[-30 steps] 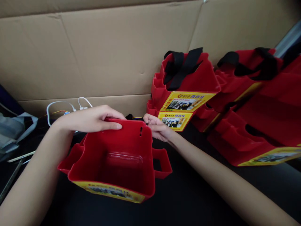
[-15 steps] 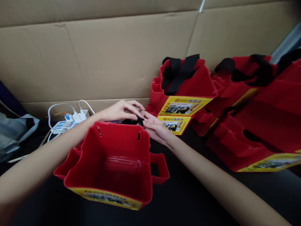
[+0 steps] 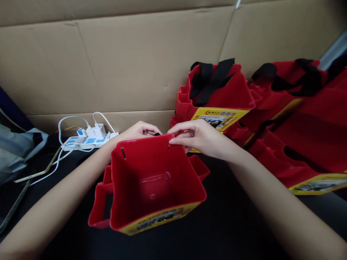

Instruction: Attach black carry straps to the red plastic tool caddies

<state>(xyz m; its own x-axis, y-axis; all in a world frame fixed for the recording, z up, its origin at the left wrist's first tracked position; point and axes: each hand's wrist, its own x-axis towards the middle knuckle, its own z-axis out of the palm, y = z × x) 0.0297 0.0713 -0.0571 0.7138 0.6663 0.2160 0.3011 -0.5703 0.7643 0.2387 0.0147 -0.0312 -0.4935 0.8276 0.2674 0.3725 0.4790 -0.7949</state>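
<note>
A red plastic caddy (image 3: 151, 184) with a yellow label on its near wall and side pockets sits tilted in front of me on a dark surface. Its far wall has two small slots. My left hand (image 3: 138, 130) is curled behind that far wall, fingers closed on the end of a black strap (image 3: 157, 134) that barely shows. My right hand (image 3: 202, 139) pinches the rim at the right slot, fingers pressed together.
Stacked red caddies (image 3: 217, 97) with black straps stand at the back right, and more red caddies (image 3: 303, 130) lie further right. A white power strip (image 3: 90, 140) with plugs and cables lies at left. A cardboard wall (image 3: 121, 61) runs behind. Grey fabric (image 3: 16, 151) lies at far left.
The caddy has turned and shifted to the right. My left hand has moved behind the far wall. My right hand has come over the rim to the right slot.
</note>
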